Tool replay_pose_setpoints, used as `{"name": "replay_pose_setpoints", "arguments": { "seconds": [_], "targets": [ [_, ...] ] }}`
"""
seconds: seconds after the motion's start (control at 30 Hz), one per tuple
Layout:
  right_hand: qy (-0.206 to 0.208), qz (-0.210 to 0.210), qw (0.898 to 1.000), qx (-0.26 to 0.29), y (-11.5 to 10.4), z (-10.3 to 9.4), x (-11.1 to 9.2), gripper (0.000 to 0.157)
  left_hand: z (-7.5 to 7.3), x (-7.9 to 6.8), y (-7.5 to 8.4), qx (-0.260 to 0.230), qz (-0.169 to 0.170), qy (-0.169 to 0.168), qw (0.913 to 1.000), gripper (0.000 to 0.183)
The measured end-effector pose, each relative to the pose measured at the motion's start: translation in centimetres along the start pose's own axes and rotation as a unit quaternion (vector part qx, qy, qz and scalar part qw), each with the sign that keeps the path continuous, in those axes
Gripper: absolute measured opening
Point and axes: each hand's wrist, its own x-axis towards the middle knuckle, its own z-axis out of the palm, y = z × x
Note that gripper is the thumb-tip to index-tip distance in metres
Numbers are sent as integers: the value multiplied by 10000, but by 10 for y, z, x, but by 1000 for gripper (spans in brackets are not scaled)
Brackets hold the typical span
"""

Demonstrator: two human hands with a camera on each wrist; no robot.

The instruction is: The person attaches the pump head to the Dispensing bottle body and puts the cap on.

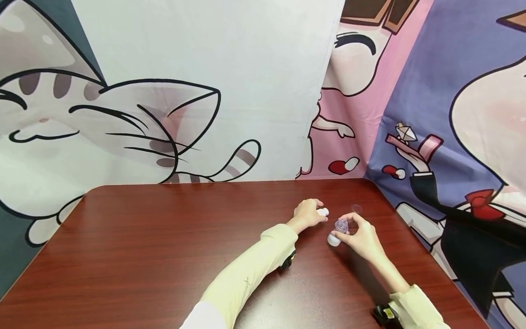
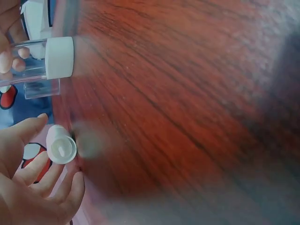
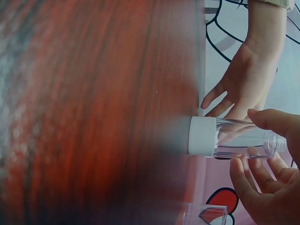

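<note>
A clear bottle with a white base (image 1: 334, 240) stands upright on the table, its threaded neck (image 3: 276, 143) bare at the top. My right hand (image 1: 363, 237) has its thumb and fingers curled round the bottle's upper part. To the left, my left hand (image 1: 307, 214) is around a small white cap-like piece (image 1: 323, 212). In the left wrist view this white piece (image 2: 61, 144) lies on its side, its round opening toward the camera. The left thumb is apart from it, and the loosely bent fingers lie beside and behind it.
A clear cup-shaped cover (image 1: 356, 209) stands on the brown table (image 1: 172, 246) behind the right hand, near the far right edge. Cloth hangings with cartoon figures (image 1: 205, 59) border the table at the back and right.
</note>
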Motion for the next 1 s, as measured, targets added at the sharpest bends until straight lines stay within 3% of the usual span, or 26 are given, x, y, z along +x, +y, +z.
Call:
{"name": "replay_pose_setpoints", "arguments": {
  "seconds": [0.37,1.0],
  "targets": [
    [22,-11,10000,61,-1,1,-1,40,8,1,6,647,-54,195,9977,34],
    [94,-21,10000,-4,0,3,0,40,-3,1,-3,276,3,121,9995,31]
  ]
}}
